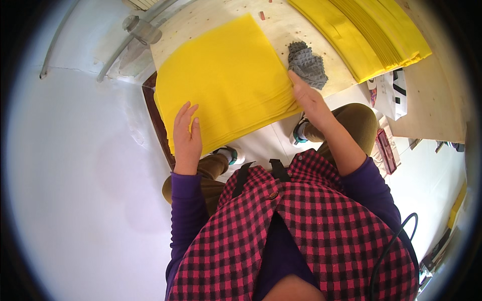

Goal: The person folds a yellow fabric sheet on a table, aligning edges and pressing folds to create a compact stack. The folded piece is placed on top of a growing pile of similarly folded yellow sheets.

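A: What to imagine at the centre of the work?

B: A stack of thin yellow sheets (226, 75), lying flat on a pale wooden table (201, 19), slightly fanned along the near edge.

A: And the left hand?

B: Left hand (187, 136) at the stack's near left side, with fingers and thumb loosely spread. Impossible to tell whether resting on the top sheet or just above.

A: The right hand?

B: Right hand (311, 103) at the stack's right edge, close to the near corner, with fingertips up against the sheets. Partly hidden from view, so impossible to say whether pinching or only pressing.

A: Anything around the stack?

B: Just beside the right edge, a crumpled grey cloth (308, 66) with a waffle texture. Farther right of the stack, a thick pile of folded yellow material (356, 32). Off the stack's far left, a clear container (143, 30). Past the far right corner, a small red piece (262, 15).

A: And on the near side of the stack?

B: Purple sleeves (189, 208), a pink-and-black checked garment (336, 226) and brown trousers (356, 120).
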`<state>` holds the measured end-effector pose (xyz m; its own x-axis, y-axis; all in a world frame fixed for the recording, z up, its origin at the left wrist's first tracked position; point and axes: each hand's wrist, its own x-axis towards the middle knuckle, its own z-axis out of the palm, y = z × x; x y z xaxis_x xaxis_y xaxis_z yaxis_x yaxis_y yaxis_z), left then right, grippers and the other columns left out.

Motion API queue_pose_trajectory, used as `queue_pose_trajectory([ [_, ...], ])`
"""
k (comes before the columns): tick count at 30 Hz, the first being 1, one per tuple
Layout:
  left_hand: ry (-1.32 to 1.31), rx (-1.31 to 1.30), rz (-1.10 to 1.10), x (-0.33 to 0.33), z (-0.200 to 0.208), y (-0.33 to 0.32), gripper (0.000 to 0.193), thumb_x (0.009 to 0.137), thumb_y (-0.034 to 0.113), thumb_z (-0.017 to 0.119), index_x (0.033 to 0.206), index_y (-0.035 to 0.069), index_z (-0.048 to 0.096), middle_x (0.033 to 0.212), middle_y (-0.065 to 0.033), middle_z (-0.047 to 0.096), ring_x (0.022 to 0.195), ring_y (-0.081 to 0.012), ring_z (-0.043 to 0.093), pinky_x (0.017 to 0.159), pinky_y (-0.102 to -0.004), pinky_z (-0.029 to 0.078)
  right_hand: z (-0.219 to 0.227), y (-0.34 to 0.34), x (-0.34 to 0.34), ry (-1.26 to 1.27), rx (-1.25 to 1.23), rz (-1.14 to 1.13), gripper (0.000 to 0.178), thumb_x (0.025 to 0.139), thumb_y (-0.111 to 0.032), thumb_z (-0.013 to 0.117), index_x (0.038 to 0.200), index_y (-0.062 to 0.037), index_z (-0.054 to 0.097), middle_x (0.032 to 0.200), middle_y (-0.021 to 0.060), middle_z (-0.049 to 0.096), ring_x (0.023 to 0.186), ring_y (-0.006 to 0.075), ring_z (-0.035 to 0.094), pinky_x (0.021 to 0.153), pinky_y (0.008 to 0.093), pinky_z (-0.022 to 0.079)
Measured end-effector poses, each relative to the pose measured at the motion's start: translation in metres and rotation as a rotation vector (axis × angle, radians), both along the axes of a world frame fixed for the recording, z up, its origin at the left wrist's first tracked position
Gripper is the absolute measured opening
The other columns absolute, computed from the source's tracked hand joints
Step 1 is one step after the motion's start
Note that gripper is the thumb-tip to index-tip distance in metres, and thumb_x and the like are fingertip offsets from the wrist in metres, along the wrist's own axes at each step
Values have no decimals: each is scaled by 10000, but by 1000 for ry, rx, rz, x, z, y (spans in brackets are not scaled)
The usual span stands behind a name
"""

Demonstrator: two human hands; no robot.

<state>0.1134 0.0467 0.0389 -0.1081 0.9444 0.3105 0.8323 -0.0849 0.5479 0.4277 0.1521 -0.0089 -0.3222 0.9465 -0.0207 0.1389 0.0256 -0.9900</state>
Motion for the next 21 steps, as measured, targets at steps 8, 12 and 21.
queue_pose_trajectory([
  [8,-35,30,-75,15,3,10,301,924,37,520,1217,27,591,1318,-194,535,1251,-350,486,1050,-401,389,5,-4,8,-75,17,-21,548,1024,-383,440,1421,-6,427,1456,124,449,1359,215,383,1125,313,254],
  [12,-67,50,-178,33,2,25,308,908,24,535,1211,34,590,1308,-189,538,1241,-358,489,1045,-404,396,1,-5,13,-68,95,-111,441,1003,-297,500,1344,-17,518,1335,112,546,1252,198,479,1062,308,342],
  [21,-56,-27,-384,91,-18,67,445,836,93,655,1265,49,546,1329,-177,514,1288,-365,442,1107,-459,324,-18,-29,8,-45,188,-226,319,897,-119,621,1206,-41,606,1142,105,612,1055,209,572,942,333,446],
])
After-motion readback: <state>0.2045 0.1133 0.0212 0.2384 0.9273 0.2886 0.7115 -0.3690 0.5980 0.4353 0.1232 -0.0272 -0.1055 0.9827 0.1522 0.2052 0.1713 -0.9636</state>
